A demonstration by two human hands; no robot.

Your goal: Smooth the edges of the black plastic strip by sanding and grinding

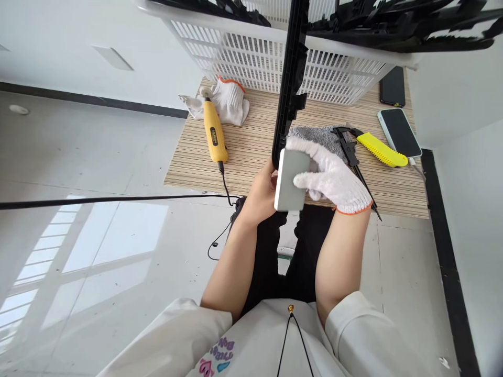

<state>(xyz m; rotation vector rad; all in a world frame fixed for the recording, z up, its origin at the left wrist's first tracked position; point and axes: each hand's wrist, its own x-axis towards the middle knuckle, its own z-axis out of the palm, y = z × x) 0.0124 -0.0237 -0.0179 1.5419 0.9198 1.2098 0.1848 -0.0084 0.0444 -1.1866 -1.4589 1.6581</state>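
My left hand (262, 198), bare, is closed around the lower end of a long black plastic trim piece (290, 78). That piece stands up and away from me, reaching past the top of the view, with clips and tabs along its right side. In a white knitted glove with an orange cuff, my right hand (328, 178) grips a flat grey block (293, 180) with a white edge. The block is held right beside the trim's lower end and in front of part of my left hand. Whether block and trim touch, I cannot tell.
A white slatted basket (251, 60) with black plastic parts stands at the table's back. On the striped table (255, 131) lie a yellow corded rotary tool (214, 131), a white glove (231, 102), a grey cloth (318, 137), black calipers (348, 149), a yellow-handled knife (381, 149) and two phones (400, 131).
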